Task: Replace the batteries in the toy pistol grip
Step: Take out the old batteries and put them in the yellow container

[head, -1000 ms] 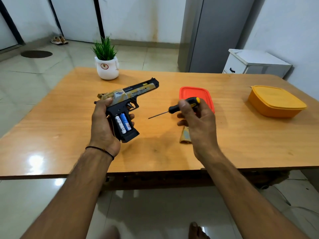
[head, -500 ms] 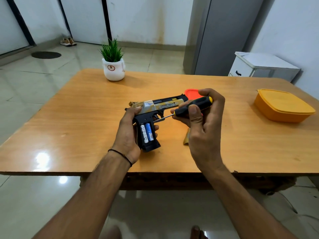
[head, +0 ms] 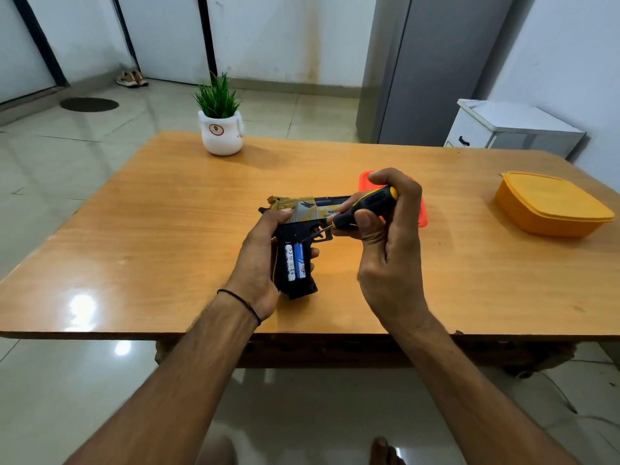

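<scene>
Left hand [head: 258,260] wraps its fingers round the toy pistol [head: 302,214] grip over the worktop [head: 167,213], batteries [head: 294,261] exposed, right hand [head: 389,256] fingers clamp the screwdriver [head: 365,208]; suggest bracing the grip and levering gently under one battery end.

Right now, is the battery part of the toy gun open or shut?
Open. Two batteries sit uncovered in the toy pistol handle, no cover over them.

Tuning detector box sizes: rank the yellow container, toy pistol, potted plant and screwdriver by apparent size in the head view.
1. yellow container
2. toy pistol and potted plant: close. The pistol is nearer and partly covered by the left hand, so they are not ranked.
3. screwdriver: thin, partly inside the right hand.
</scene>
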